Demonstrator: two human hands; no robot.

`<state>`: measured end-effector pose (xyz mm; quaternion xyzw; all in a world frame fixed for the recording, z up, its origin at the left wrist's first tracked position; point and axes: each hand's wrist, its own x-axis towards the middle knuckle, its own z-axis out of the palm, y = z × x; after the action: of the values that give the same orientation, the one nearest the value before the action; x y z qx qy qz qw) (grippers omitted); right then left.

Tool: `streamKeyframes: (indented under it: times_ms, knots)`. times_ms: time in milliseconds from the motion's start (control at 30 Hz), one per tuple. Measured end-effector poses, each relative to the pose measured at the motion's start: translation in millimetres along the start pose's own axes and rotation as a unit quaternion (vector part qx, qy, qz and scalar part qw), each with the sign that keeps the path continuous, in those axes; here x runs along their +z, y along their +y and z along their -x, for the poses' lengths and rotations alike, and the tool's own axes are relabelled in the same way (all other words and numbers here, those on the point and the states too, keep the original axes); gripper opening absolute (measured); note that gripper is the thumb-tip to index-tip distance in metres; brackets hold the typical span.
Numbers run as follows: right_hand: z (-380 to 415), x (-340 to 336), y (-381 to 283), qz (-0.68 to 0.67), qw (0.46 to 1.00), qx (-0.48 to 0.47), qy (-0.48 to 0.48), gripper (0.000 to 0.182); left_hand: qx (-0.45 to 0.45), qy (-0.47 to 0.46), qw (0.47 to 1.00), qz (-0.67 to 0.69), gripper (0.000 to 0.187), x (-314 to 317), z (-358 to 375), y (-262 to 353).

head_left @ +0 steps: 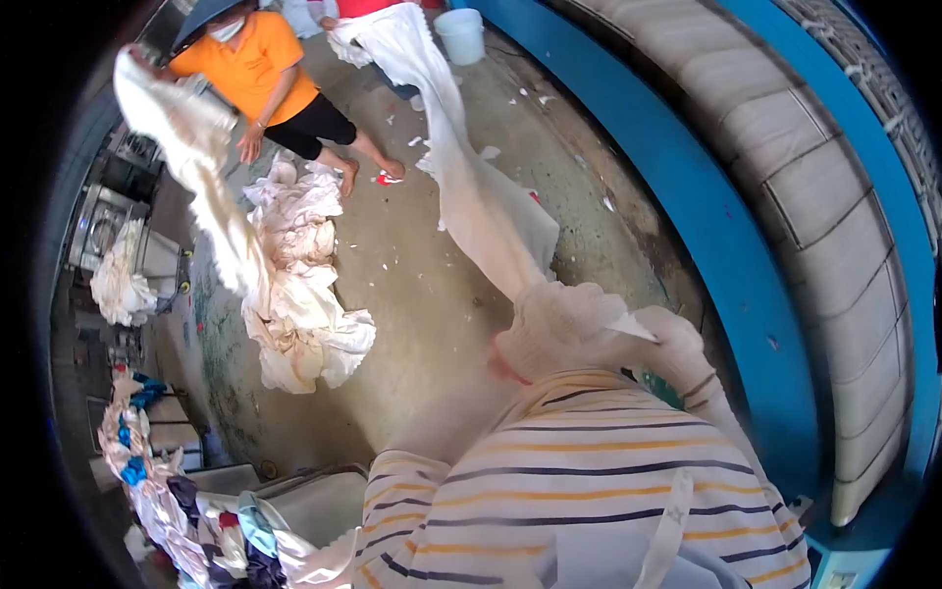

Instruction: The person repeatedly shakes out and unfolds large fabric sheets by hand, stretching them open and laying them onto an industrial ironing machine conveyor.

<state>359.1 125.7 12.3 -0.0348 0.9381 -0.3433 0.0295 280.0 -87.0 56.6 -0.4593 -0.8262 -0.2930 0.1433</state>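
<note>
My left hand (549, 332), in a pale knit glove with a red cuff, is closed on the near end of a long white cloth (471, 187). From there the cloth stretches away to a person in red at the top of the view. My right hand (675, 339), also gloved, is close beside the left, its fingers bent round a white edge of fabric at my waist. Blur and the gloves hide the exact finger positions.
A person in an orange shirt (245, 59) lifts another white cloth (186, 137) from a heap (304, 314) on the floor. A blue machine (677, 177) with padded rollers runs along my right. A white bucket (461, 37) stands behind; piled laundry (186, 501) lies at lower left.
</note>
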Motion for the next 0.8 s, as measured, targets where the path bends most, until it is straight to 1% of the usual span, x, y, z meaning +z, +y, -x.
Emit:
streamKeyframes:
  times_ms: [67, 167, 267, 367, 467, 500, 567, 600, 633, 667, 733, 767, 800]
  knots:
    - [1, -20, 10, -0.030, 0.999, -0.030, 0.026, 0.023, -0.003, 0.039, 0.999, 0.006, 0.009, 3, -5, -3]
    - [-1, -38, 23, 0.001, 0.997, -0.038, 0.060, 0.019, 0.015, 0.004, 1.000, -0.015, 0.008, 3, -16, 0]
    - [2, -62, 18, -0.048, 0.993, -0.075, 0.082, 0.016, -0.019, 0.013, 1.000, 0.010, 0.010, -3, -32, 8]
    - [14, -86, -1, -0.146, 0.981, -0.097, 0.085, 0.017, -0.012, -0.086, 0.995, 0.053, 0.019, -4, -30, 3]
    - [20, -107, -19, -0.109, 0.982, -0.116, 0.101, 0.018, -0.011, -0.139, 0.990, -0.029, 0.023, 33, -13, 1]
    - [21, -118, -29, -0.080, 0.983, -0.154, 0.066, 0.019, -0.035, -0.118, 0.991, -0.048, 0.024, 41, -11, -4]
    - [21, -134, -45, -0.004, 0.976, -0.207, 0.070, 0.021, -0.080, -0.079, 0.990, -0.085, 0.025, 58, -10, -17]
    - [24, -138, -48, 0.036, 0.970, -0.231, 0.072, 0.023, -0.083, -0.032, 0.980, -0.176, 0.029, 70, -4, -39]
    - [34, -140, -45, 0.010, 0.967, -0.213, 0.140, 0.024, -0.085, 0.016, 0.961, -0.264, 0.032, 79, 3, -71]
    - [45, -156, -39, 0.141, 0.949, -0.243, 0.140, 0.041, -0.111, 0.091, 0.979, -0.146, 0.034, 86, 6, -111]
    - [75, -174, -11, 0.104, 0.968, -0.157, 0.165, 0.063, -0.122, 0.199, 0.972, 0.017, 0.036, 53, -16, -176]
    - [92, -185, 7, 0.093, 0.974, -0.112, 0.172, 0.073, -0.155, 0.191, 0.969, -0.021, 0.035, 11, -34, -167]
    - [99, -194, 7, 0.089, 0.970, -0.084, 0.208, 0.068, -0.187, 0.181, 0.964, -0.059, 0.034, -32, -52, -157]
